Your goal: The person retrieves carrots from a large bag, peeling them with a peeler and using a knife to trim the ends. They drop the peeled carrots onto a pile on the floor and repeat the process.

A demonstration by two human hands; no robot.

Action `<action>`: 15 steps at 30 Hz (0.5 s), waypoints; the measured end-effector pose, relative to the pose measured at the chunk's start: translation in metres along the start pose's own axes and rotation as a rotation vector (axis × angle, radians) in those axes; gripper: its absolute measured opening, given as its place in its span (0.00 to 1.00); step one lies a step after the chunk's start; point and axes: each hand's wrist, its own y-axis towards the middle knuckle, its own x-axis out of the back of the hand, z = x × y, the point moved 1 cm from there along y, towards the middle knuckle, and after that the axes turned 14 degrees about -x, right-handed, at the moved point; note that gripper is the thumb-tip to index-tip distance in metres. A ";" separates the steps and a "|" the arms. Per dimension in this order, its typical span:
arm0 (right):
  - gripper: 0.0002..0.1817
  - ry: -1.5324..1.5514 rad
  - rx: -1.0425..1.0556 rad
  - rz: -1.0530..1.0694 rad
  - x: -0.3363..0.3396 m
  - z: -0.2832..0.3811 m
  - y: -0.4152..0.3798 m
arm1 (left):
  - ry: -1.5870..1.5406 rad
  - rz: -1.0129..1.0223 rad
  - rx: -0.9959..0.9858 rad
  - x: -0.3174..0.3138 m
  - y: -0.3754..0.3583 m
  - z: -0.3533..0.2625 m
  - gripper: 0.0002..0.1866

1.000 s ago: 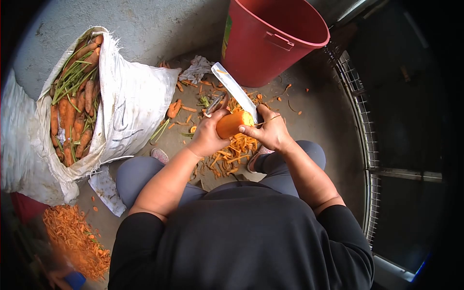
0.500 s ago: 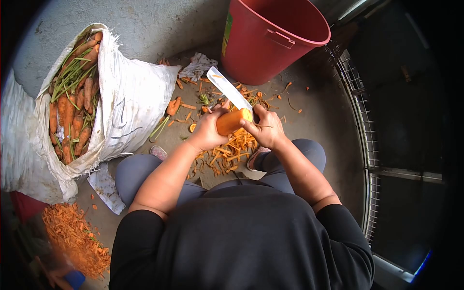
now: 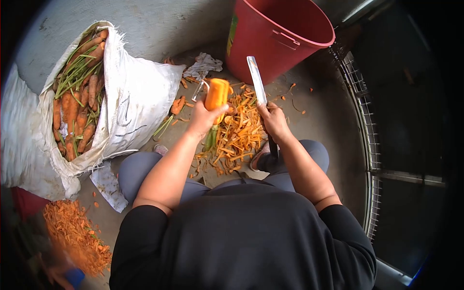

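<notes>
My left hand (image 3: 204, 117) is closed around a thick peeled carrot (image 3: 217, 94), held up over the floor. Beside the carrot, a thin metal loop like a peeler (image 3: 200, 90) sticks out from the same hand. My right hand (image 3: 274, 121) grips a knife (image 3: 256, 79), its broad blade pointing up and away from me, its dark handle running down below the fist. Blade and carrot are apart. Under both hands lies a pile of carrot peelings (image 3: 240, 137). A blurred green piece (image 3: 211, 139) shows just below my left hand.
A white sack of unpeeled carrots (image 3: 140, 92) lies open at left. At the back stands a red bucket (image 3: 270, 58). More carrot shreds (image 3: 77, 234) lie at lower left, near a blurred hand of another person. Wire mesh (image 3: 362, 111) runs along the right.
The knife has come away from the carrot's end, and my hands have moved apart. The carrot has tipped upright to the left; the blade has swung to point more straight away from me.
</notes>
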 end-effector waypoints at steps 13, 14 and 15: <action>0.15 -0.504 0.941 -0.242 -0.032 0.038 -0.026 | -0.616 -0.108 0.342 0.010 0.011 -0.003 0.22; 0.14 -0.519 0.976 -0.246 -0.032 0.042 -0.028 | -0.627 -0.124 0.357 0.011 0.011 0.000 0.22; 0.14 -0.536 0.985 -0.251 -0.032 0.044 -0.028 | -0.638 -0.140 0.371 0.011 0.011 0.001 0.22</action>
